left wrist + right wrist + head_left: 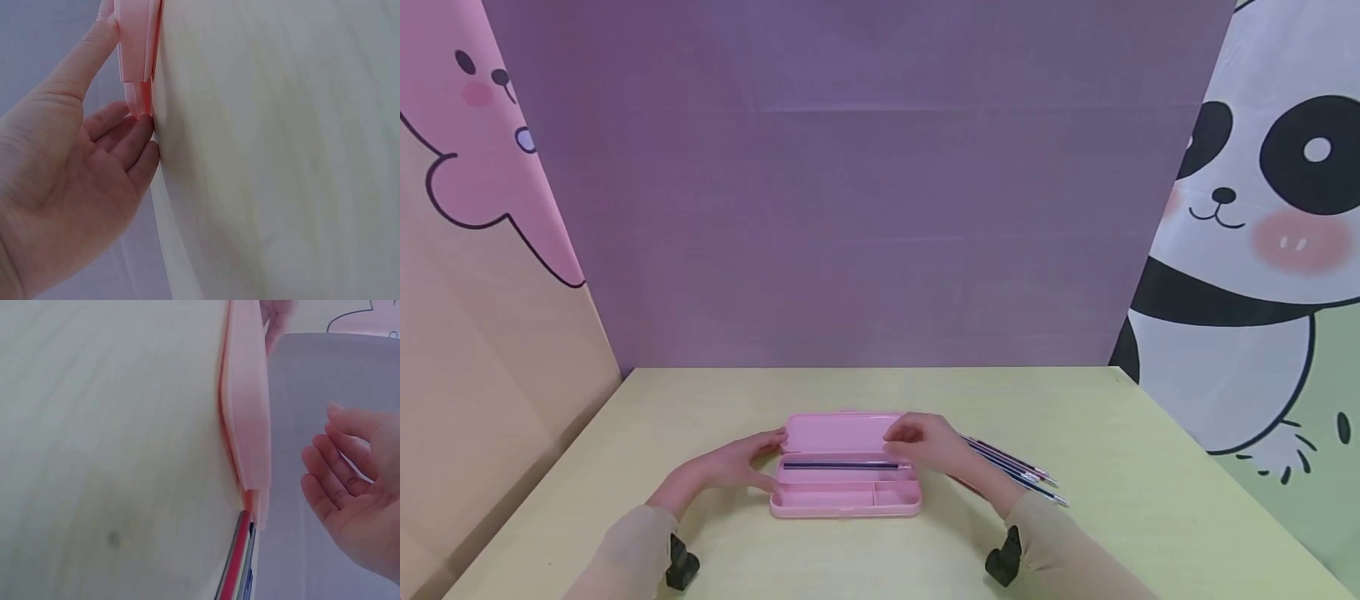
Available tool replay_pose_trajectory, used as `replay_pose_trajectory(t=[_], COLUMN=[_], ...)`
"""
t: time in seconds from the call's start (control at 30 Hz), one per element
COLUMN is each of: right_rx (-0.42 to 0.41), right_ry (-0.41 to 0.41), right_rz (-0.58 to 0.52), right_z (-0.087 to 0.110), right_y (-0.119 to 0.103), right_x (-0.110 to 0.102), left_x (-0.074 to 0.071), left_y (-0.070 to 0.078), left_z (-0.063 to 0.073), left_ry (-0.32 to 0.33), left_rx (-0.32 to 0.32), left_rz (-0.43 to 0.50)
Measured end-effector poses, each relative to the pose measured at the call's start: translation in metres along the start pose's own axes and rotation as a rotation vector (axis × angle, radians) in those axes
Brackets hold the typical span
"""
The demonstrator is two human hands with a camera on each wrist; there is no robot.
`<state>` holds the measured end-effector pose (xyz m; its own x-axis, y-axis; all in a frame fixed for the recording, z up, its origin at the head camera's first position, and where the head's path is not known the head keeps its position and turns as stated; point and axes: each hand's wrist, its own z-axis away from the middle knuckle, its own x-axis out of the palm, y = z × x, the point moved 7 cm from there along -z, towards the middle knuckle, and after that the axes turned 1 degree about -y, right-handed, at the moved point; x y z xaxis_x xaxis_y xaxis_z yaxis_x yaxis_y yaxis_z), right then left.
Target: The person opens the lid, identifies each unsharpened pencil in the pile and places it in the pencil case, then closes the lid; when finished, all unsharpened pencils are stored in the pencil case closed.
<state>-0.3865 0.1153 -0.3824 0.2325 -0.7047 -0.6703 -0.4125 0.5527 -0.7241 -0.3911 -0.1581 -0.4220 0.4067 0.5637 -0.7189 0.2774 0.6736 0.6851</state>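
Note:
A pink pencil case (822, 498) lies on the table with its lid (835, 433) folded back. Dark pencils (842, 466) rest side by side in its rear compartment; the two front compartments hold nothing visible. My left hand (733, 463) is at the case's left end, thumb against the base and fingers touching the lid's edge, as the left wrist view also shows. Over the case's right end hovers my right hand (928, 442). In the right wrist view this hand (359, 475) has loosely bent fingers, apart from the case (249, 400), with nothing in them.
Several more pencils (1018, 471) lie loose right of the case, partly behind the right forearm. One red pencil (235, 553) shows close to the case in the right wrist view. A purple panel (865, 208) stands behind the pale table (715, 392).

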Motion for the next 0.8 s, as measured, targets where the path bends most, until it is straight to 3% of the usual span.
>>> replay_pose_trajectory(t=[0.33, 0.8], right_rx=[-0.072, 0.012], right_ry=[0.050, 0.130], right_rz=[0.046, 0.082], right_z=[0.017, 0.037], right_y=[-0.004, 0.022], right_x=[-0.029, -0.069], left_x=[0.000, 0.000], left_y=[0.000, 0.001], left_z=[0.000, 0.000], left_ry=[-0.002, -0.006], left_rx=[0.035, 0.034], left_rz=[0.004, 0.024])
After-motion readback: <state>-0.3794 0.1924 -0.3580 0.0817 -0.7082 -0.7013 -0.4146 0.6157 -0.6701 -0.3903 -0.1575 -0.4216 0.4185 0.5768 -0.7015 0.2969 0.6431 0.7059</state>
